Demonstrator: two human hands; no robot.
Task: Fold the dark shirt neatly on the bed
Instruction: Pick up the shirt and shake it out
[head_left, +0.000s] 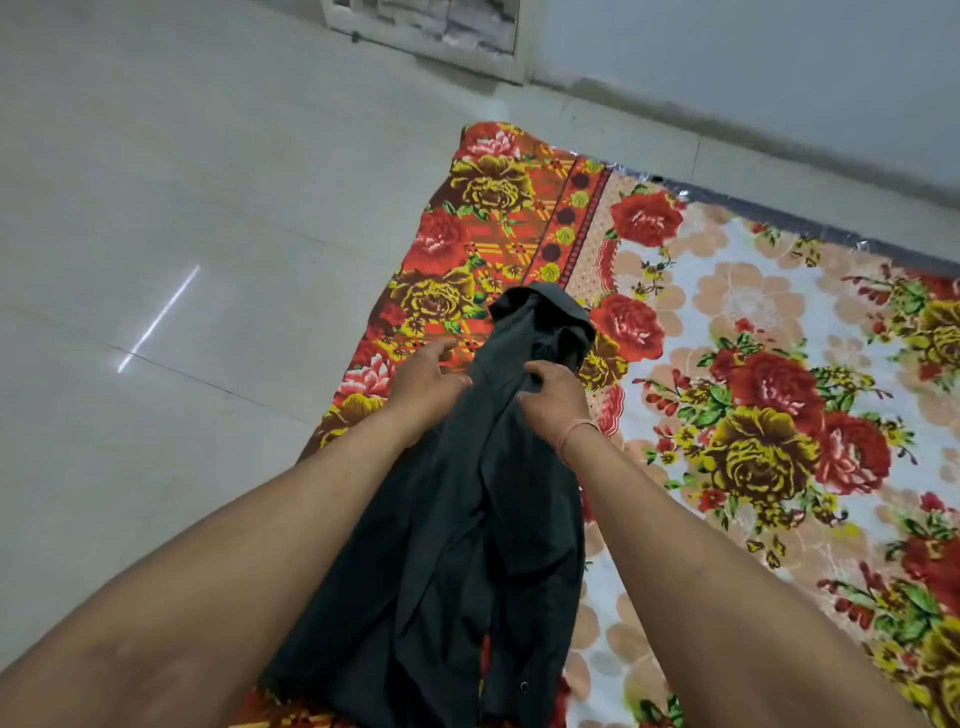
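1. Both bare forearms fill the near part of the view, reaching forward on either side of a dark shirt (467, 519) that runs straight away from the person.
2. Underneath, a floral bedsheet (753, 415) covers the low bed, set on a pale tiled floor (182, 234); the shirt lies along the sheet's left margin, close to the bed's edge.
3. That shirt is bunched into a long narrow strip, its long axis pointing from the person's body out to the collar end at the far tip. It is rumpled and not yet spread flat, so I judge the folding barely begun.
4. A left hand (428, 374) rests at the shirt's left edge near the far end, fingers loosely curled; whether it grips cloth I cannot tell.
5. On the other side, the right hand (553, 397) sits on top of the fabric, fingers narrowed and pinching a fold just short of the collar.
6. Both hands are about equally near the collar, so the next move likely pulls the cloth sideways, across that axis.
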